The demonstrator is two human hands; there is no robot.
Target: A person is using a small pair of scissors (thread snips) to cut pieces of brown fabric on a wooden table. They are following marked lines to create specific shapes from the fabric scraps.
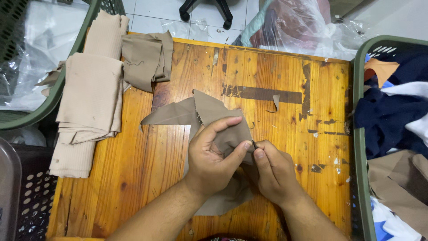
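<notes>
A brown piece of fabric (203, 111) lies crumpled in the middle of the wooden table (276, 76). My left hand (214, 156) grips a fold of it between thumb and fingers. My right hand (274, 172) sits just to the right, its thumb and forefinger pinching a small dark tool (254, 144) at the fabric's edge. The two hands touch at the fingertips. Part of the fabric is hidden under both hands.
A stack of folded beige cloth (91, 98) drapes over the table's left edge beside a green basket (67, 76). A folded brown piece (145, 58) lies at the back left. A green basket (359, 147) of mixed clothes stands right. Plastic bags (303, 27) lie behind.
</notes>
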